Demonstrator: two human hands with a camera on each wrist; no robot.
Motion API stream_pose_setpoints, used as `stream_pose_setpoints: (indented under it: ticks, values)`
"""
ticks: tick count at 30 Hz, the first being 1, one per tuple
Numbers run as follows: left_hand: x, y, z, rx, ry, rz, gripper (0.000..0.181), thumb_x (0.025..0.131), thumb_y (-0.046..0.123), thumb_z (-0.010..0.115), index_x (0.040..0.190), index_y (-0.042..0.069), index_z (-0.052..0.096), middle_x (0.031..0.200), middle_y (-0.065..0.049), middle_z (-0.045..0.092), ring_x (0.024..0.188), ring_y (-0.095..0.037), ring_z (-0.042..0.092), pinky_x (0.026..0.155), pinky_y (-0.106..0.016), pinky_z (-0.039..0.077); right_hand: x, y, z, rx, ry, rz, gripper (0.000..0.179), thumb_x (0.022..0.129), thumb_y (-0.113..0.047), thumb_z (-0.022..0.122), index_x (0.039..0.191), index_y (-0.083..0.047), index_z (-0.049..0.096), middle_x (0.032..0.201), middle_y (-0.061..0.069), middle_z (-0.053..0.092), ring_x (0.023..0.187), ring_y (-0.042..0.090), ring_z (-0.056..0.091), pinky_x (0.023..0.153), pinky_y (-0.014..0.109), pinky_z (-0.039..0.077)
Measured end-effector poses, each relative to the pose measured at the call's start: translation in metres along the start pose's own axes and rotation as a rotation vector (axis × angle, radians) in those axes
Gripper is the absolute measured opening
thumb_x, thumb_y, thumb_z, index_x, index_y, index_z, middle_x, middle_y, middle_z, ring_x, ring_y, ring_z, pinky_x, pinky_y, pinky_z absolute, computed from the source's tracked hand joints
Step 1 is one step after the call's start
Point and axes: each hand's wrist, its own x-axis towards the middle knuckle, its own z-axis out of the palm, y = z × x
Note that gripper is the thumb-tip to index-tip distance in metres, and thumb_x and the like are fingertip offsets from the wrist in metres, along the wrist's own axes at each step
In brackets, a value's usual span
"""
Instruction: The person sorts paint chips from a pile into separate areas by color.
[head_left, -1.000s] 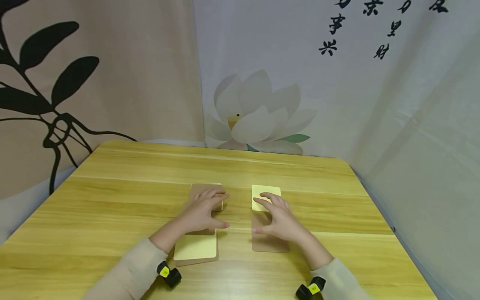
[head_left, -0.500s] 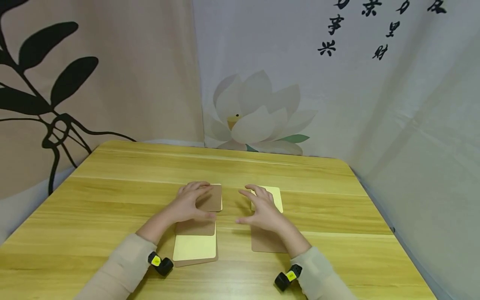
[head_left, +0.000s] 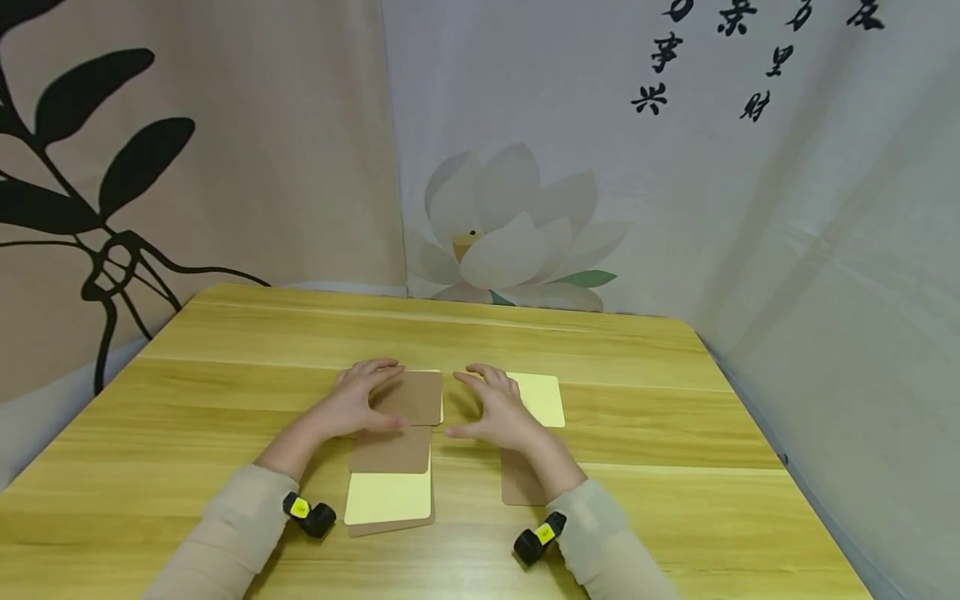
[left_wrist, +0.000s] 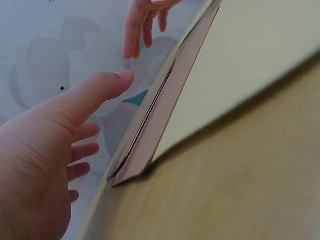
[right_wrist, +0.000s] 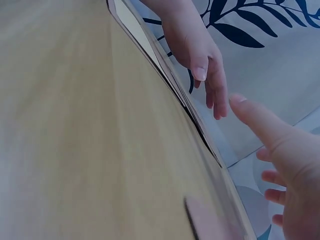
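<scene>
Thin, flat pieces with rounded corners lie in two columns; whether they are cards or booklets I cannot tell. The left column has an upper brown piece (head_left: 418,397), a middle brown piece (head_left: 392,454) and a near pale yellow piece (head_left: 388,497) over brown. My left hand (head_left: 348,407) is over this column's left side, thumb spread from its fingers. My right hand (head_left: 498,410) hovers between the columns, fingers bent loosely, holding nothing. It partly hides the right column's yellow piece (head_left: 543,401) and brown piece (head_left: 519,479). Neither hand grips anything in the wrist views.
A wooden table (head_left: 675,500) with rounded far corners bears the pieces. Behind it hangs a pale curtain (head_left: 525,100) with a printed lotus and black characters. A leaf-patterned curtain (head_left: 285,150) hangs at the left.
Both hands have moved left. The left has uncovered more of the brown pieces in its column; the right has left the right column's middle. The pieces lie as before.
</scene>
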Motion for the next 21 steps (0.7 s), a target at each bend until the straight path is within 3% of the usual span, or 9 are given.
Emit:
stream_pose_setpoints:
  ticks: [12, 21]
  values:
    - [-0.001, -0.019, -0.001, -0.022, -0.031, -0.055, 0.095, 0.071, 0.055, 0.078, 0.142, 0.001, 0.044, 0.148, -0.018, 0.034, 0.135, -0.041, 0.023, 0.103, -0.061, 0.009, 0.020, -0.007, 0.015, 0.046, -0.033, 0.059, 0.093, 0.073, -0.053, 0.078, 0.147, -0.014, 0.039, 0.152, 0.011, 0.028, 0.137, 0.031, 0.020, 0.109, 0.054, 0.012]
    - [-0.002, -0.027, -0.002, -0.003, -0.032, -0.059, 0.095, 0.071, 0.054, 0.078, 0.141, 0.000, 0.045, 0.148, -0.019, 0.033, 0.135, -0.042, 0.023, 0.103, -0.061, 0.010, 0.030, -0.005, 0.023, 0.073, -0.077, 0.067, 0.091, 0.074, -0.052, 0.078, 0.147, -0.014, 0.039, 0.153, 0.011, 0.025, 0.138, 0.032, 0.019, 0.108, 0.056, 0.017]
